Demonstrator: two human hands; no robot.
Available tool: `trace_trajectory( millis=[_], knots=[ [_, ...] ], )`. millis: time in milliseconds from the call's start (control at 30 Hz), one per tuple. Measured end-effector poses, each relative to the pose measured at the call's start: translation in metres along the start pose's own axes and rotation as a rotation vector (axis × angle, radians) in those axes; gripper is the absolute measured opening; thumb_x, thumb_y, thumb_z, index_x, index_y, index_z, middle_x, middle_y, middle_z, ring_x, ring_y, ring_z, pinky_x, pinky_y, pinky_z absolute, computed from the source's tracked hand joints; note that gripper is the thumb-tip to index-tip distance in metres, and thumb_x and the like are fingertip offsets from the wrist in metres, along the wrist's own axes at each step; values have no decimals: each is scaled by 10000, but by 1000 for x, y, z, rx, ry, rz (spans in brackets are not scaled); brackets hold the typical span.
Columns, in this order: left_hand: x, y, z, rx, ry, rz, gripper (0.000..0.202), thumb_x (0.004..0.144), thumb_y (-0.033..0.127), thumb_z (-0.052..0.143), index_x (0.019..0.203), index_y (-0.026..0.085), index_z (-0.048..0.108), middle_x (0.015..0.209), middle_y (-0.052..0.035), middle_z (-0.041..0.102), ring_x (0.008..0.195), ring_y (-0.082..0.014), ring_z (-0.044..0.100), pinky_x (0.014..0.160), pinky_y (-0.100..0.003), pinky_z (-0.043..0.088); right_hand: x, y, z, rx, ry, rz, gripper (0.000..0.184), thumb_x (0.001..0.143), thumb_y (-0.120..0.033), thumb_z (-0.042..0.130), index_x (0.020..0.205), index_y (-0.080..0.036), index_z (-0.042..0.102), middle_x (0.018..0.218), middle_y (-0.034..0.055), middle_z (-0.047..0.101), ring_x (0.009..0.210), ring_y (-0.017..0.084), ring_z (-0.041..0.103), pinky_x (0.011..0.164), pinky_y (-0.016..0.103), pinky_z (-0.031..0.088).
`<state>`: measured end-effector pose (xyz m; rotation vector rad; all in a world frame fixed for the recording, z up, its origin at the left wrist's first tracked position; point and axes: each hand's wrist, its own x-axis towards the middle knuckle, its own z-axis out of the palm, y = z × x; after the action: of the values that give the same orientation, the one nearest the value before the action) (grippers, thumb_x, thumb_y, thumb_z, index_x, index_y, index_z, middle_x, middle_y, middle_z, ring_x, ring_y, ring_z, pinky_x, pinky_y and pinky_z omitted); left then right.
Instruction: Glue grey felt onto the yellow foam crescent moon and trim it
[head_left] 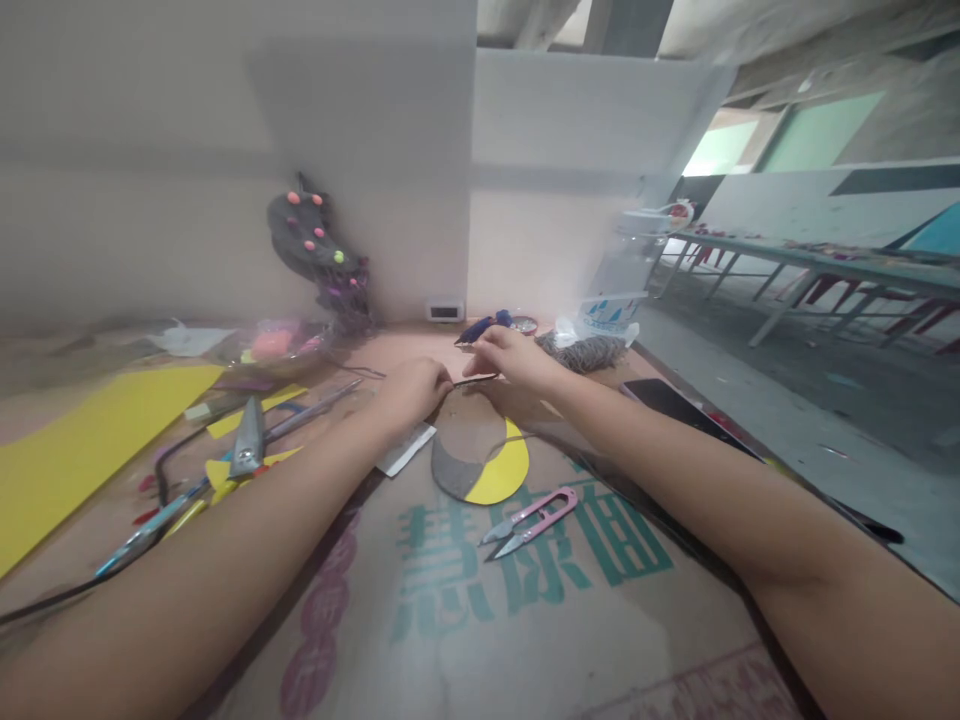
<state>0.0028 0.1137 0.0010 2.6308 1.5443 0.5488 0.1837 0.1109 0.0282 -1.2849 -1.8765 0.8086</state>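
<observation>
Fingertips of my left hand (421,387) are closed on one end of a thin dark cord (474,380). My right hand (508,356) pinches the cord's other end, so it runs roughly level between the two. Just below them, a crescent-shaped piece (498,475), part grey and part yellow, lies on the printed cardboard (450,640). Pink thread snips (538,520) rest nearer to me, blades apart. A small white card (407,450) sits by my left wrist. Behind my right hand is a blue glue gun (484,326).
At left lie a yellow sheet (105,445), large scissors (248,440) and pens. A dark crescent with pompoms (307,235) stands by the back panel. Grey yarn (589,352), a clear container (619,280) and a black phone-like slab (675,408) are at right.
</observation>
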Motion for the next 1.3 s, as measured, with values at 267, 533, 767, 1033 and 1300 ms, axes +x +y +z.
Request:
trace_trajectory(
  millis=[267, 533, 767, 1033, 1300],
  knots=[
    [-4, 0, -3, 27, 12, 74, 305, 872, 272, 461, 732, 171, 712, 786, -89, 732, 670, -183, 607, 627, -268, 407, -26, -64, -35, 491, -261, 46, 199, 991, -232, 388, 801, -195, 431, 509, -113, 261, 392, 42, 169, 372, 136, 163],
    [-2, -5, 2, -3, 69, 131, 308, 895, 261, 473, 1081, 150, 691, 1111, -108, 709, 996, -229, 633, 877, -315, 464, -45, -96, -52, 610, -153, -168, 129, 941, -246, 528, 831, -181, 507, 522, -103, 252, 422, 38, 161, 377, 142, 150],
    [-3, 4, 5, -36, 30, 366, 332, 930, 233, 440, 1165, 201, 673, 1198, -93, 661, 1113, -218, 584, 981, -341, 433, -47, -93, -31, 511, -161, -178, 111, 923, -285, 555, 879, -183, 557, 537, -97, 242, 423, 38, 196, 391, 154, 172],
    [-7, 5, -1, -50, 45, 211, 262, 910, 315, 483, 904, 175, 704, 922, -82, 717, 851, -210, 638, 742, -291, 459, -15, -39, -26, -387, -96, -208, 255, 861, -237, 596, 1094, -159, 663, 764, 23, 627, 644, 122, 547, 615, 245, 406],
    [-2, -4, 4, 13, 57, 92, 301, 882, 315, 489, 1032, 170, 707, 1008, -105, 737, 892, -238, 654, 737, -300, 450, -9, 9, -6, -693, -97, -143, 407, 781, -262, 706, 1175, -167, 674, 1134, 147, 691, 1018, 274, 629, 834, 319, 441]
  ],
)
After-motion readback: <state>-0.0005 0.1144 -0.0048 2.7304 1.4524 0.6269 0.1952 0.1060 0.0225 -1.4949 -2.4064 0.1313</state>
